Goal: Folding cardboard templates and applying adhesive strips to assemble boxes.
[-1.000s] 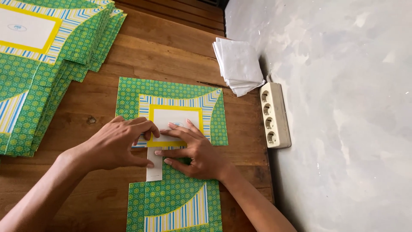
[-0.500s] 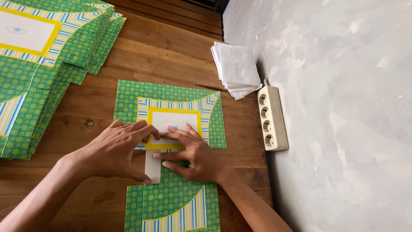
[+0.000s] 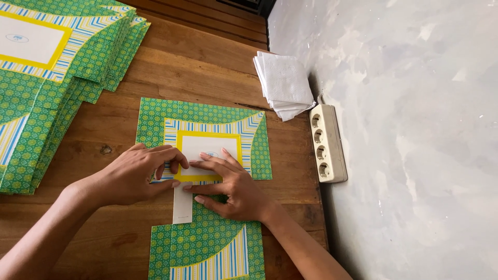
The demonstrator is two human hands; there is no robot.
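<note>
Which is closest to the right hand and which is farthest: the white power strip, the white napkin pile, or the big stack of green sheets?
From the right hand:
1. White power strip, right beside the wall.
2. White napkin pile, farther back by the wall.
3. Stack of green sheets, far left.

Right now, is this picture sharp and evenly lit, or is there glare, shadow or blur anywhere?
Head view: soft, even daylight and sharp focus throughout; the green patterned sheet and both hands, left hand and right hand, show no motion blur. The pale wall is bright but not glaring. Only faint shadows lie under the hands and beside the power strip.
</note>
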